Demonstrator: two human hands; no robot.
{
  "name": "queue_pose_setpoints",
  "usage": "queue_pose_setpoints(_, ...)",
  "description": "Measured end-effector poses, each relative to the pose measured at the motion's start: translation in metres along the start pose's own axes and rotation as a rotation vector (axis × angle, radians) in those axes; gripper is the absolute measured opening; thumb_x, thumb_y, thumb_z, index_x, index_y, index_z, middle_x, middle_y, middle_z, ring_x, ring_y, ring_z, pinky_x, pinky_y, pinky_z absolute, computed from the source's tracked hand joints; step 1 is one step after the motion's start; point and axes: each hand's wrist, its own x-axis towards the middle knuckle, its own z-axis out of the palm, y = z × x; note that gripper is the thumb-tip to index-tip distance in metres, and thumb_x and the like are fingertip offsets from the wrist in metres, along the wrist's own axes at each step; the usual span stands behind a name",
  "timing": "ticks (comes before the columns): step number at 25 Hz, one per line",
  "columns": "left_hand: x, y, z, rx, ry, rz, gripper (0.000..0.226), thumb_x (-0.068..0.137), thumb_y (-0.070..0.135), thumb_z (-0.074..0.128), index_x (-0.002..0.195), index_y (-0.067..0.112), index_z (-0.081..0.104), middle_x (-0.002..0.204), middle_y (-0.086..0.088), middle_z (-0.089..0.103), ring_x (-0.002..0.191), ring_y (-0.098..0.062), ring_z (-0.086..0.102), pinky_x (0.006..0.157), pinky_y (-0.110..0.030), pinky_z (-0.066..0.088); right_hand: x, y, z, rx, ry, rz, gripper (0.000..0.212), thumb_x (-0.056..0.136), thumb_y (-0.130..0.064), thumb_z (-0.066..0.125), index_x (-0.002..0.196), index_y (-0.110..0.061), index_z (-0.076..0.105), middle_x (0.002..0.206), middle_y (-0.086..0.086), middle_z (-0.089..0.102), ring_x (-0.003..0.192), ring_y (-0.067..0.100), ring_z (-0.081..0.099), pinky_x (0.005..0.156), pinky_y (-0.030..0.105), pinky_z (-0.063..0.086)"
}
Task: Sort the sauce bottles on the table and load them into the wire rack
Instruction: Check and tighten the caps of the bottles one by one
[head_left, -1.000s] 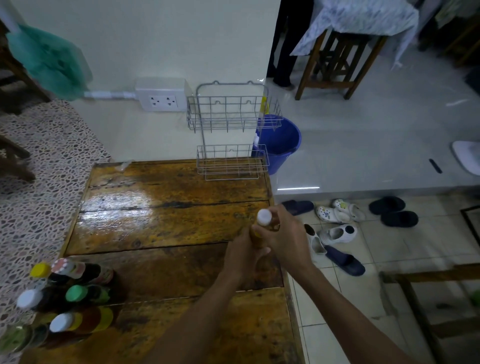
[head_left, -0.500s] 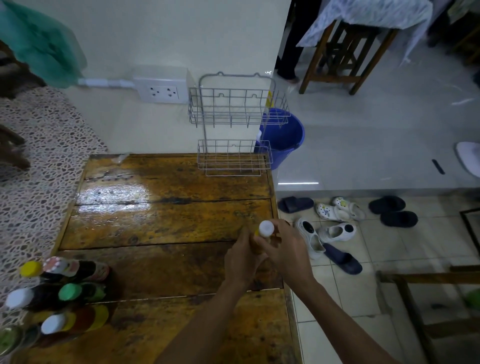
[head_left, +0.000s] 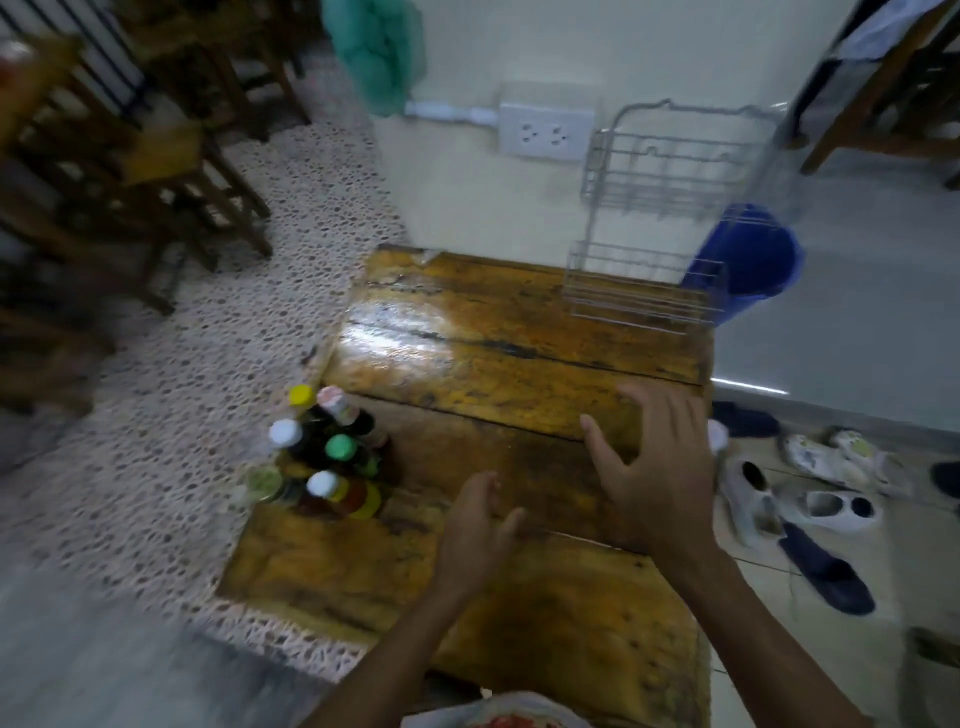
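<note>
Several sauce bottles with yellow, white, green and patterned caps stand clustered at the left edge of the wooden table. A white-capped bottle stands at the right edge, mostly hidden behind my right hand, which hovers with its fingers spread and holds nothing. My left hand is open over the table's middle, to the right of the cluster. The empty two-tier wire rack stands at the table's far right corner against the wall.
A blue bucket sits on the floor behind the rack. Shoes and sandals lie on the tiles to the right. Wooden chairs stand at the left, and a wall socket is above the table.
Both hands have let go of the white-capped bottle, which now stands at the right edge. The view has swung left and the hands have moved toward the bottle cluster.
</note>
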Motion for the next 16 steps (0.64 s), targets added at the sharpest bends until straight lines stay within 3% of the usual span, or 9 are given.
queue_pose_setpoints(4, -0.036, -0.068, -0.068, -0.029, 0.184, -0.161, 0.040, 0.093, 0.033, 0.075, 0.127, 0.023, 0.057, 0.116, 0.012, 0.063, 0.105, -0.007, 0.063, 0.078, -0.013, 0.045, -0.004, -0.073, 0.067, 0.115, -0.116, -0.203, 0.034, 0.090, -0.027, 0.071, 0.114, -0.004, 0.063, 0.109, 0.011, 0.062, 0.103, 0.027, 0.056, 0.088, 0.028, 0.043)
queue_pose_setpoints(8, -0.058, -0.112, -0.107, -0.089, 0.290, -0.230, 0.043, 0.094, 0.031, 0.074, 0.131, 0.021, 0.056, 0.116, 0.011, 0.063, 0.104, -0.010, 0.062, 0.082, -0.025, 0.046, -0.026, -0.147, 0.144, 0.115, -0.402, -0.392, 0.037, 0.091, -0.038, 0.063, 0.120, -0.014, 0.062, 0.109, 0.009, 0.061, 0.101, 0.029, 0.056, 0.081, 0.039, 0.049)
queue_pose_setpoints(12, -0.050, -0.142, -0.120, -0.155, 0.218, -0.227, 0.041, 0.095, 0.025, 0.071, 0.132, 0.024, 0.053, 0.120, -0.001, 0.069, 0.104, -0.024, 0.069, 0.080, -0.035, 0.053, -0.047, -0.178, 0.199, -0.064, -0.619, -0.461, 0.044, 0.089, -0.048, 0.061, 0.124, -0.022, 0.060, 0.107, 0.007, 0.057, 0.097, 0.027, 0.054, 0.069, 0.037, 0.051)
queue_pose_setpoints(14, -0.042, -0.150, -0.115, -0.103, 0.154, -0.202, 0.050, 0.094, 0.031, 0.068, 0.138, 0.015, 0.050, 0.123, -0.003, 0.067, 0.105, -0.026, 0.068, 0.081, -0.036, 0.053, -0.050, -0.181, 0.207, -0.137, -0.623, -0.452, 0.037, 0.089, -0.047, 0.060, 0.117, -0.023, 0.061, 0.103, 0.006, 0.057, 0.091, 0.026, 0.055, 0.062, 0.035, 0.049)
queue_pose_setpoints(16, -0.037, -0.153, -0.105, -0.074, 0.060, -0.162, 0.052, 0.096, 0.043, 0.060, 0.141, 0.019, 0.049, 0.130, -0.002, 0.063, 0.113, -0.024, 0.065, 0.090, -0.039, 0.053, -0.052, -0.179, 0.207, -0.202, -0.593, -0.465, 0.031, 0.089, -0.045, 0.063, 0.110, -0.023, 0.061, 0.097, 0.003, 0.059, 0.084, 0.025, 0.057, 0.055, 0.032, 0.045)
